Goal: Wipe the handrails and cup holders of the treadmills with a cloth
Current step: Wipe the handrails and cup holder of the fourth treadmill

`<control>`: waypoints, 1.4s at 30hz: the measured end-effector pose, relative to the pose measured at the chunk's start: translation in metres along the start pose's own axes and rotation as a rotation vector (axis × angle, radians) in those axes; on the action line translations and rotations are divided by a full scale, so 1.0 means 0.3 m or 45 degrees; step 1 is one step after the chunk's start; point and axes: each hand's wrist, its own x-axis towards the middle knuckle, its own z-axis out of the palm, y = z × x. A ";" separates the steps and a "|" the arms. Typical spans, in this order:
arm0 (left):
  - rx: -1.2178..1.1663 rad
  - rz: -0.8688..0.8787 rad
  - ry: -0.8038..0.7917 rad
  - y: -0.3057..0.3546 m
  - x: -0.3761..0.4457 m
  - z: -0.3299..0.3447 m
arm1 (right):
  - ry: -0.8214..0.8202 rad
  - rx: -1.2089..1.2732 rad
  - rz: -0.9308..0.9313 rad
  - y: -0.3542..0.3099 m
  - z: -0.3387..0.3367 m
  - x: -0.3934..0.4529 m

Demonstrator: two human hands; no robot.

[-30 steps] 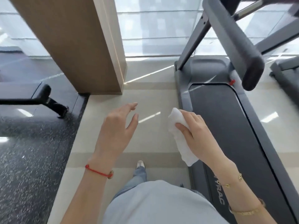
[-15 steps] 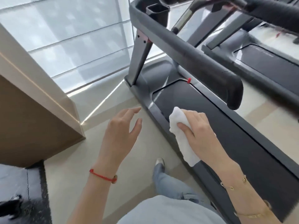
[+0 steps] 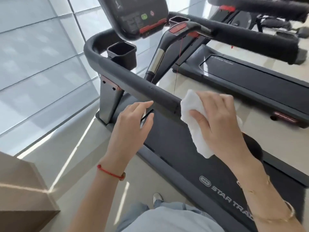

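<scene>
Head view: my right hand (image 3: 220,124) grips cloth (image 3: 192,118) over the near end of the rail (image 3: 133,77). Left hand (image 3: 132,126) slack-fingered, empty, below rail. Cup holder (image 3: 122,53) at rail's far bend. Risk: loose cloth tail slipping off, leaving patches unwiped.

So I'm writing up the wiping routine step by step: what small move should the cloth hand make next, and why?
Probably slide the right hand with the white cloth forward along the near handrail toward the cup holder. The cloth sits at the rail's end, so the bare length ahead looks unwiped. The left hand hovers open beside it.
</scene>
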 end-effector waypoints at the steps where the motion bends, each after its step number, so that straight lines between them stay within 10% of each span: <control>1: -0.007 0.025 -0.021 -0.019 0.052 0.010 | 0.035 -0.055 0.002 0.010 0.016 0.047; 8: -0.059 0.239 -0.234 -0.152 0.335 0.101 | -0.373 -0.494 0.282 0.025 0.226 0.175; 30: -0.117 0.661 -0.666 -0.236 0.482 0.200 | 0.161 -0.786 0.809 -0.016 0.397 0.198; 42: -0.143 0.682 -0.702 0.053 0.312 0.340 | 0.461 -0.534 1.149 0.216 0.051 -0.190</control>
